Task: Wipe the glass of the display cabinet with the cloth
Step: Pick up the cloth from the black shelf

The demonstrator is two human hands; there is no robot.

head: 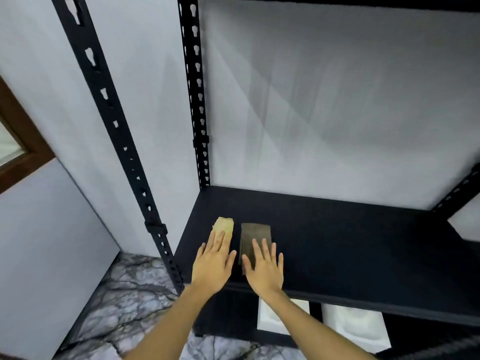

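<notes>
On the black shelf (337, 242) of a metal rack lie two folded cloths side by side. The yellow cloth (224, 224) is on the left, and my left hand (214, 263) rests flat on its near end with straight fingers. The dark grey-brown cloth (255, 233) lies to its right, under the straight fingers of my right hand (263, 268). Behind the shelf stands a large pale panel (337, 100) with faint streaks and reflections.
Black perforated uprights (197, 100) frame the rack, with another upright (117, 131) nearer on the left. White containers (355, 326) sit on the level below. A marble-patterned floor (124, 294) and a brown window frame (23, 141) are to the left.
</notes>
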